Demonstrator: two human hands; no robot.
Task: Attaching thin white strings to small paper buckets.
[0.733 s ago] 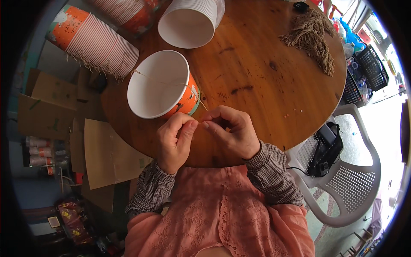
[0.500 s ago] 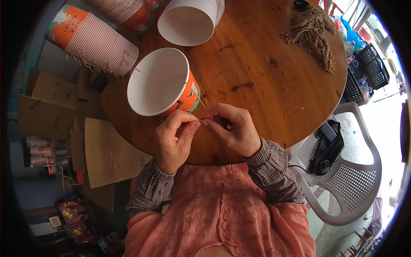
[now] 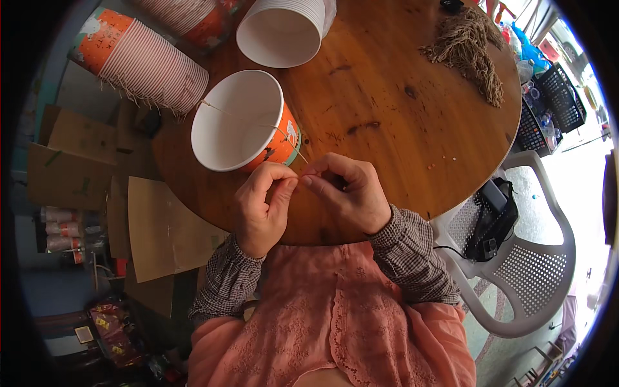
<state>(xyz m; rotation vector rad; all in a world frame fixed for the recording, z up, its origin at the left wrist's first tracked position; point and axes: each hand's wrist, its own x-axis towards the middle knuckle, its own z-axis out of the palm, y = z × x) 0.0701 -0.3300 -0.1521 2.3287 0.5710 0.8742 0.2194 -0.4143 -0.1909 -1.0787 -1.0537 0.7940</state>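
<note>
Both hands meet fingertip to fingertip over the table's near edge. My left hand (image 3: 264,206) pinches thumb against index finger at the end of a thin tan string (image 3: 293,148). Close beside it, my right hand (image 3: 348,193) pinches the same string end; the tip itself is hidden between the fingers. From there the string runs up through the side of an orange paper bucket (image 3: 282,143) with a white inside. The bucket lies tilted, its mouth toward me. Across its opening the string passes to the far left rim, where a bit of it sticks out.
A stack of white paper buckets (image 3: 280,35) lies behind. Orange nested buckets (image 3: 151,64) with string ends hang at the left edge. A bundle of tan strings (image 3: 467,51) rests at the table's far right. Cardboard (image 3: 171,226) stands left, a grey plastic chair (image 3: 538,271) right.
The hands stay pinched together and have shifted very slightly. The string inside the bucket hangs a little differently across the opening. Otherwise the scene looks the same.
</note>
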